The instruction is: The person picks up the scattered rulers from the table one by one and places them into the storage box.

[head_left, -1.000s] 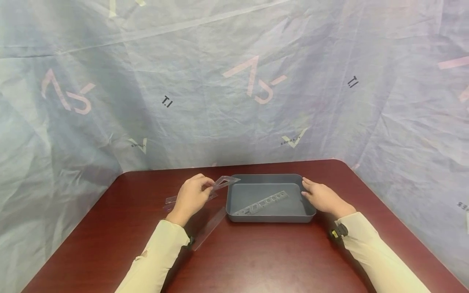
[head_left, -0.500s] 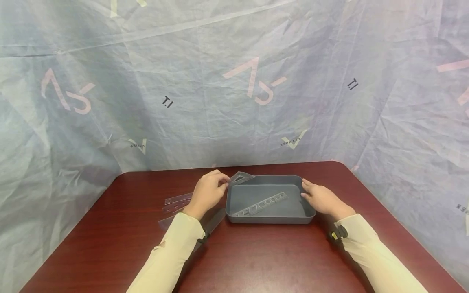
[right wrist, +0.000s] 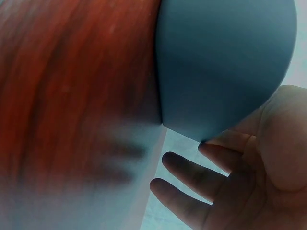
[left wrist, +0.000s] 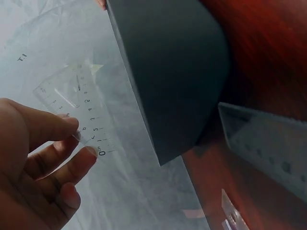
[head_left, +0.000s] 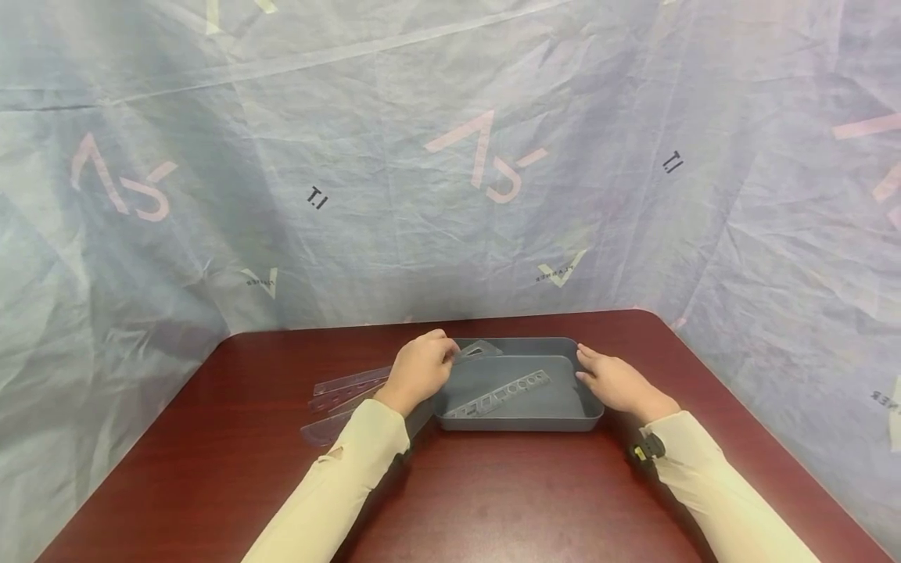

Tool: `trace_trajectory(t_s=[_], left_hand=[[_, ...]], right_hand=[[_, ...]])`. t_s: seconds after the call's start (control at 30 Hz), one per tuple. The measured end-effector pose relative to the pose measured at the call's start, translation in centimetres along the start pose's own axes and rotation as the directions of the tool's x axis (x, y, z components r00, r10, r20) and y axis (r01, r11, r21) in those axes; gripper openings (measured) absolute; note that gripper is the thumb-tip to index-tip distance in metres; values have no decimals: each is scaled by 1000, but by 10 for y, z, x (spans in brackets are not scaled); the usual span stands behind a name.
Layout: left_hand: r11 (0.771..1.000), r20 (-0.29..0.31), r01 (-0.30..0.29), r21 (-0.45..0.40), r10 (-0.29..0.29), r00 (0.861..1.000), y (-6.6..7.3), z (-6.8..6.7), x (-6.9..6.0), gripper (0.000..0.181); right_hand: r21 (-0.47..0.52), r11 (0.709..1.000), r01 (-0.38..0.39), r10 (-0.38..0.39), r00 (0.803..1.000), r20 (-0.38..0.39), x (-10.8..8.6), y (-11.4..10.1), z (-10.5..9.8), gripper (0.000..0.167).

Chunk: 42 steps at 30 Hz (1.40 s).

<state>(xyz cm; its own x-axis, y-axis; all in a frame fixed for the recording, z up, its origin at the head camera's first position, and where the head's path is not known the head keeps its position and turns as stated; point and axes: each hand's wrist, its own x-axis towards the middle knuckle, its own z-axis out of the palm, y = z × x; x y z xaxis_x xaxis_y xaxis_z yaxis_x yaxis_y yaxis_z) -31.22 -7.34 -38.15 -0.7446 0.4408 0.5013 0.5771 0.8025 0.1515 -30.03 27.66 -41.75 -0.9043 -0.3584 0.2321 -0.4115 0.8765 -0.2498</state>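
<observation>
My left hand [head_left: 421,369] pinches a clear set square [head_left: 487,349] between thumb and fingers, over the tray's far left corner. The left wrist view shows printed numbers along the set square's edge [left wrist: 91,115]. Inside the grey tray [head_left: 521,424] lies a clear stencil ruler [head_left: 501,395], slanting across the bottom. My right hand [head_left: 614,379] holds the tray's right rim. From the right wrist, its outer fingers [right wrist: 189,175] stretch past the tray's end wall [right wrist: 225,62], while its thumb is partly hidden behind the rim.
Left of the tray, a clear ruler [head_left: 345,381] and a clear protractor [head_left: 320,432] lie among other clear strips, partly covered by my left arm. Another clear strip [left wrist: 268,143] lies beside the tray, close to the left wrist. A grey printed sheet [head_left: 394,195] hangs behind the brown table [head_left: 493,500].
My left hand has carried the set square rightward, from beside the tray to over its far left part. The right hand and the tray stay almost in place.
</observation>
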Motion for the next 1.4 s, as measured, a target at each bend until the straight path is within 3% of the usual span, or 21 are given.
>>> trace_trajectory(t_s=[0.1,0.23,0.4,0.7,0.87,1.07,1.4], left_hand=[[1000,7,-12,24,12,1000,1,3,3,19],[999,74,-25,46,21,997,3,7,8,23],[998,161,-17,59,7,987,7,10,12,27],[994,251,-3,110,-25,968,14,16,19,33],[992,260,-18,127,-16,965,17,18,20,42],[994,289,-18,111,-15,957,23,21,18,30],[992,329,-37,122,-5,944,27,27,16,29]], right_hand=[[5,1000,-2,2,1000,0,1,-2,-2,49],[0,1000,2,-2,1000,-7,1,-2,-1,49],[2,1000,7,-7,1000,-3,0,-1,2,50],[6,1000,-3,3,1000,0,0,0,4,50],[7,1000,-11,11,1000,9,-1,1,4,51],[7,1000,1,-1,1000,1,-2,2,4,51],[12,1000,-8,8,1000,-4,0,0,2,51]])
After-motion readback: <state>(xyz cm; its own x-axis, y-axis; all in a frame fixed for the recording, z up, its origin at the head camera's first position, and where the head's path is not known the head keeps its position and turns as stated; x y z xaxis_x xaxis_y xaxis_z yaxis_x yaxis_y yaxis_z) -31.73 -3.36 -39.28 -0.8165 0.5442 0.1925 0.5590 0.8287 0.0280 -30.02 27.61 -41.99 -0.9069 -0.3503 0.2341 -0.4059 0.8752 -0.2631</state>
